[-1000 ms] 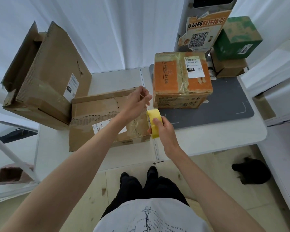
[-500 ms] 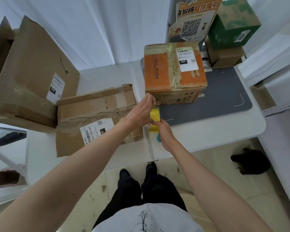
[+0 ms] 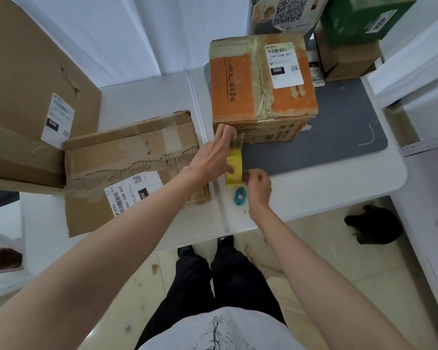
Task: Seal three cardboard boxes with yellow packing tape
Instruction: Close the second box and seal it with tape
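Observation:
An orange and brown cardboard box (image 3: 261,79) with old tape and a white label stands on the grey mat (image 3: 339,127). A yellow tape roll (image 3: 234,168) stands on edge just in front of it. A short translucent strip runs from the roll up to the box's near face. My left hand (image 3: 213,152) reaches over the roll, its straight fingertips pressing the strip's end on the lower left of that face. From the right, my right hand (image 3: 259,183) pinches the roll's side. A flat brown box (image 3: 132,157) lies to the left.
A teal box cutter (image 3: 240,195) lies on the white table (image 3: 314,188) just below the roll. A large brown box (image 3: 23,97) leans at the far left. A green box (image 3: 359,18) on a small brown box (image 3: 347,61) and a QR sign (image 3: 286,11) stand behind.
Both hands carried the tape roll from above the flat box's right end toward the orange box. The roll now stands on the table and the strip's end meets the box's near face.

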